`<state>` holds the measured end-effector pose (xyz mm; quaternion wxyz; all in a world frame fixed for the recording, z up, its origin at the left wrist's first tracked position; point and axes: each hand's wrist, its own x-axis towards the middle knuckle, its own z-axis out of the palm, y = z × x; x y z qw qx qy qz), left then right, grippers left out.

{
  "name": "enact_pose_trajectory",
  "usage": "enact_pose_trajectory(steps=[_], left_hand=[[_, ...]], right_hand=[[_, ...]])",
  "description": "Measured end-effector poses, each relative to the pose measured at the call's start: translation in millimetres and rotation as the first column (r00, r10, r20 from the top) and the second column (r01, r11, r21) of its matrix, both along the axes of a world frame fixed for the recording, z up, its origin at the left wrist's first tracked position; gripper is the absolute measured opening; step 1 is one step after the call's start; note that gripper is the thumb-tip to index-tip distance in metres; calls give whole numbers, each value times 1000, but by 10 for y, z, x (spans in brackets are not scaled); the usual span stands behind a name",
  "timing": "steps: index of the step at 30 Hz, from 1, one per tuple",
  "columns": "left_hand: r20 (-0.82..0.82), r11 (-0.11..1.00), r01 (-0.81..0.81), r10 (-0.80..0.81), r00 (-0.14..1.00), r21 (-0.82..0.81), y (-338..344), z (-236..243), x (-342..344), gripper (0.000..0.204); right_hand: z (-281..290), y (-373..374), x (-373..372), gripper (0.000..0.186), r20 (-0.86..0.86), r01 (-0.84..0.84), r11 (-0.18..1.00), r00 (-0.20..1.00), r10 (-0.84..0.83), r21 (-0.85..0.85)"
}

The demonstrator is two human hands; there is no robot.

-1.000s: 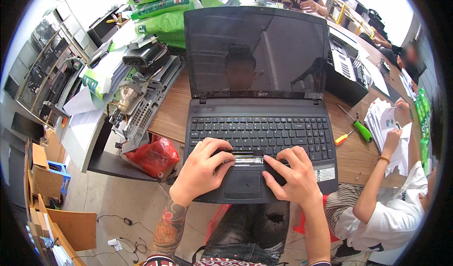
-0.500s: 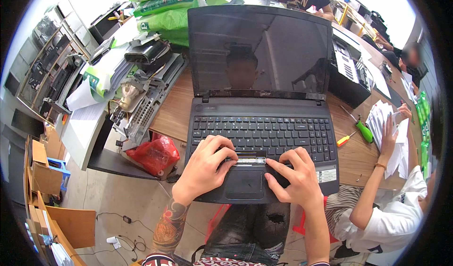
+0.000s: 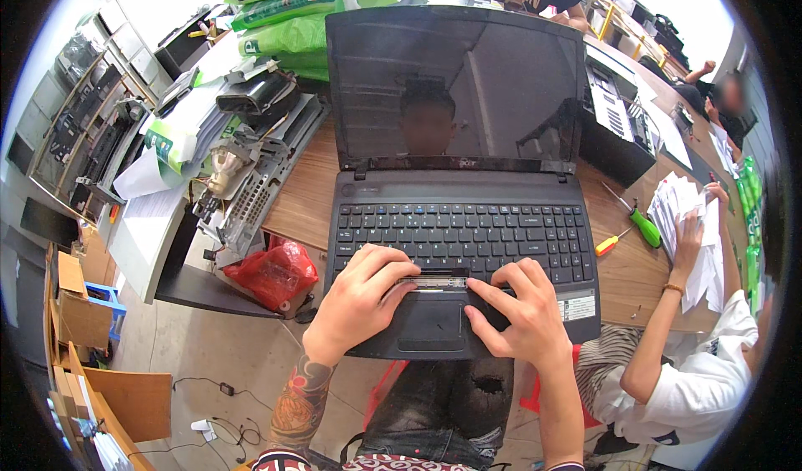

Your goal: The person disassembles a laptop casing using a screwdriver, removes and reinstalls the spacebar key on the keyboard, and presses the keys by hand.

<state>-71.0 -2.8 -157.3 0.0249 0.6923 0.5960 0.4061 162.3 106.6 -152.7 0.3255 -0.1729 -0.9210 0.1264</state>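
Observation:
A black laptop (image 3: 535, 187) lies opened before me with its screen dark. Across the space-bar area, above the touchpad (image 3: 431, 324), a slim strip (image 3: 443, 284) with a pale, shiny face shows between my fingertips; its exact kind is unclear. My left hand (image 3: 355, 304) pinches the strip's left end with thumb and index finger. At its right end rests the index fingertip of my right hand (image 3: 528, 314). The right thumb is apart from it, near the touchpad's right side, and the other fingers bend over the lower keys.
Right of the laptop lie a green-handled screwdriver (image 3: 645, 229) and an orange-yellow one (image 3: 611, 244). A co-worker's hand (image 3: 688, 241) rests on paper sheets (image 3: 664, 208). Metal machine parts (image 3: 251, 195) and green packs (image 3: 288, 36) stand left. A red bag (image 3: 276, 272) sits below.
The strip's shiny face looks duller and slightly turned. Both hands keep nearly the same places. The whole view has shifted slightly.

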Motion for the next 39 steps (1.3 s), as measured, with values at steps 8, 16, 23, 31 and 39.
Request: enact_pose_trajectory(steps=[8, 16, 23, 31, 39], left_hand=[[-76, 999, 3, 1, 997, 42, -20, -28, -6, 37], [-138, 998, -7, 16, 990, 69, -27, -11, 11, 38], [-307, 995, 48, -20, 952, 84, -33, 7, -36, 36], [-385, 994, 59, -18, 923, 94, -58, 31, -8, 36], [-281, 995, 30, -1, 960, 96, -96, 27, 19, 40]], right_hand=[[4, 4, -4, 30, -9, -12, 1000, 1000, 12, 14], [14, -4, -10, 28, -8, -2, 1000, 1000, 2, 29], [10, -8, -9, 27, -11, 2, 1000, 1000, -2, 22], [5, -4, 4, 25, -23, -5, 999, 1000, 6, 38], [4, -11, 5, 26, 9, -21, 994, 1000, 20, 103]])
